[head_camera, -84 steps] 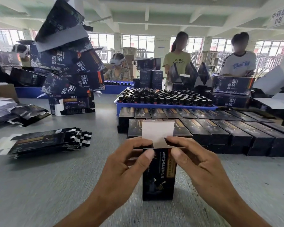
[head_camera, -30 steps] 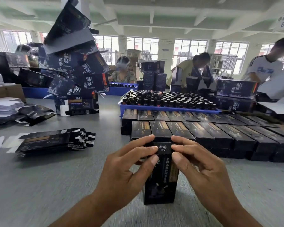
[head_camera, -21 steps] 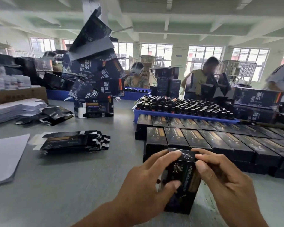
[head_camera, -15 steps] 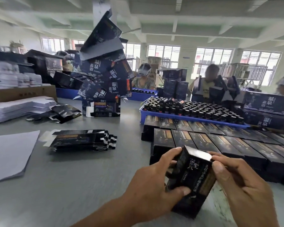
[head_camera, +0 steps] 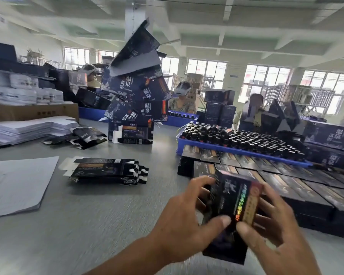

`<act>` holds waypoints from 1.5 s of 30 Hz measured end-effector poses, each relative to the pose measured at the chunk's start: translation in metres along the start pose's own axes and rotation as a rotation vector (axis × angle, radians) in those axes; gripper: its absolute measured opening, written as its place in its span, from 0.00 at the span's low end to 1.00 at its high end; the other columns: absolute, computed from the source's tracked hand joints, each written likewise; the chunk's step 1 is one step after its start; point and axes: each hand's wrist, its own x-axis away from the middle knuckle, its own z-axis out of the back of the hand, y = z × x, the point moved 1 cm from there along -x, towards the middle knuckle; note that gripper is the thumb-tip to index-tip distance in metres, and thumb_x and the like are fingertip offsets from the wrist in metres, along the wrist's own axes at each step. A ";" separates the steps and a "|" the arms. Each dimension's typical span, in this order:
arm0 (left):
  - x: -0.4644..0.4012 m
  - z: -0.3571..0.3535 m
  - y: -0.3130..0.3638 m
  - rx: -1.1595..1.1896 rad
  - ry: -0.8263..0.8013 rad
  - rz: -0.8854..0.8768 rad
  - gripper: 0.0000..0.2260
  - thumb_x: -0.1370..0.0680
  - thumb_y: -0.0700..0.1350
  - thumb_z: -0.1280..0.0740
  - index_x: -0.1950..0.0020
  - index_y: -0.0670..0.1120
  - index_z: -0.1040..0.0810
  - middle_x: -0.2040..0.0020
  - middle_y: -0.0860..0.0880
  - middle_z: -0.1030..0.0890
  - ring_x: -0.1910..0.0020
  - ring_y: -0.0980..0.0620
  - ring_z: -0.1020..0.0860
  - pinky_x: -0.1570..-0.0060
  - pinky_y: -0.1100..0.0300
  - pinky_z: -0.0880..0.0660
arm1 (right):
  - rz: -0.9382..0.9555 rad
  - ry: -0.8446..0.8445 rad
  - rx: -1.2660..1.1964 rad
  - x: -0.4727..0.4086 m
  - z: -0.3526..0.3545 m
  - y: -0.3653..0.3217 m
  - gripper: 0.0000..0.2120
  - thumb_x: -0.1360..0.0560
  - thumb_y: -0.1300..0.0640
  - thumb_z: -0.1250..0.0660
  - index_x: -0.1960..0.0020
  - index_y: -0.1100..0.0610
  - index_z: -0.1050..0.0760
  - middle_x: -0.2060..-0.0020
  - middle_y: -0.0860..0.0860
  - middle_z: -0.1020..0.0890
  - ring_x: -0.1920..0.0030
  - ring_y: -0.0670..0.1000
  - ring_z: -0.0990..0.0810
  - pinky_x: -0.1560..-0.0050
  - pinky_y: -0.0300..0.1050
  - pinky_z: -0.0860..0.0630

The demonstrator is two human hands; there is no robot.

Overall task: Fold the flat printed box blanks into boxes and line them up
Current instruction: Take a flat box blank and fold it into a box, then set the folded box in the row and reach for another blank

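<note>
One folded box (head_camera: 233, 213), its top flap now tucked shut, has been lifted and tilted between the left hand (head_camera: 184, 225) and right hand (head_camera: 274, 223), both gripping it, near the lined-up boxes (head_camera: 282, 185), ready to join them.

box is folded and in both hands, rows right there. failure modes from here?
1. The folded box is held tilted by the left hand and right hand; set down skewed, it could nudge the rows of finished boxes out of line.
2. The frame is motion-blurred, so the move looks fast; the box may slip.
3. The leaning pile of big cartons could topple towards the stack of flat blanks.
</note>
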 end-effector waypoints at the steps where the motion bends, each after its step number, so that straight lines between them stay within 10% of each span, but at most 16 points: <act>1: -0.002 0.002 0.001 0.073 0.055 0.017 0.23 0.27 0.59 0.30 0.36 0.68 0.38 0.46 0.61 0.20 0.52 0.58 0.18 0.61 0.64 0.21 | 0.045 -0.053 0.054 0.001 -0.002 -0.001 0.43 0.42 0.40 0.18 0.38 0.16 0.39 0.40 0.27 0.23 0.46 0.29 0.22 0.54 0.32 0.23; 8: -0.006 0.009 -0.002 0.313 0.253 0.227 0.13 0.29 0.60 0.30 0.48 0.65 0.30 0.52 0.54 0.17 0.58 0.52 0.17 0.60 0.54 0.18 | 0.547 -0.198 0.484 0.001 -0.017 -0.015 0.27 0.27 0.37 0.31 0.33 0.50 0.23 0.25 0.52 0.30 0.33 0.41 0.25 0.37 0.32 0.28; 14: -0.015 0.021 -0.016 0.332 0.341 0.357 0.10 0.29 0.58 0.31 0.52 0.59 0.28 0.55 0.51 0.17 0.59 0.52 0.16 0.58 0.50 0.17 | 0.666 -0.173 0.783 -0.013 -0.043 -0.016 0.22 0.28 0.44 0.35 0.43 0.57 0.15 0.37 0.53 0.19 0.51 0.50 0.13 0.56 0.40 0.17; 18: -0.021 0.036 -0.037 0.287 0.379 0.461 0.13 0.25 0.58 0.30 0.50 0.52 0.27 0.54 0.48 0.17 0.59 0.53 0.16 0.61 0.56 0.19 | 0.603 -0.180 0.777 -0.021 -0.067 -0.007 0.24 0.37 0.58 0.17 0.42 0.60 0.16 0.38 0.53 0.18 0.54 0.52 0.13 0.62 0.44 0.16; 25: -0.023 0.063 -0.093 -0.203 0.270 0.749 0.13 0.17 0.55 0.41 0.54 0.49 0.24 0.56 0.49 0.19 0.59 0.51 0.20 0.62 0.56 0.24 | 0.489 -0.443 0.789 -0.033 -0.117 0.014 0.25 0.36 0.63 0.18 0.40 0.59 0.18 0.39 0.52 0.17 0.50 0.51 0.14 0.55 0.43 0.16; 29: -0.018 0.059 -0.107 -0.484 0.175 0.733 0.12 0.19 0.59 0.40 0.57 0.55 0.26 0.56 0.55 0.19 0.58 0.55 0.23 0.58 0.58 0.29 | 0.283 -0.553 0.877 -0.039 -0.128 0.031 0.29 0.21 0.66 0.42 0.22 0.51 0.38 0.21 0.45 0.38 0.30 0.51 0.27 0.32 0.44 0.28; 40: -0.014 0.074 -0.109 -0.538 0.130 0.852 0.09 0.23 0.48 0.38 0.43 0.56 0.26 0.47 0.54 0.20 0.53 0.53 0.25 0.54 0.56 0.29 | 0.098 -0.549 1.171 -0.061 -0.154 0.030 0.34 0.23 0.68 0.44 0.19 0.58 0.49 0.19 0.54 0.46 0.42 0.60 0.19 0.48 0.51 0.23; 45: -0.014 0.075 -0.104 -0.618 0.165 0.781 0.12 0.23 0.47 0.38 0.41 0.55 0.23 0.45 0.52 0.18 0.50 0.50 0.22 0.53 0.58 0.28 | 0.118 -0.595 1.088 -0.044 -0.145 0.026 0.40 0.24 0.65 0.42 0.19 0.45 0.57 0.19 0.46 0.60 0.58 0.51 0.22 0.55 0.45 0.23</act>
